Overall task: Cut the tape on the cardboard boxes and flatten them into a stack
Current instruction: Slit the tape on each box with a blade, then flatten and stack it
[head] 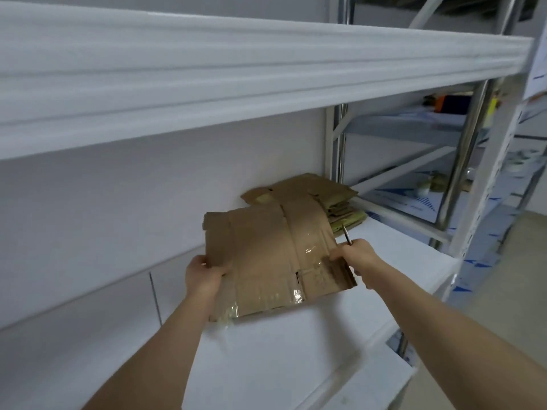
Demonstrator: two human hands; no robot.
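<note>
Left hand (204,275) gripping left edge of flattened box (275,261), holding it over white shelf (296,350). Right hand (356,255) pinching its right edge while holding scissors (347,234). Flattened stack (319,196) lying far right, against the wall.
</note>
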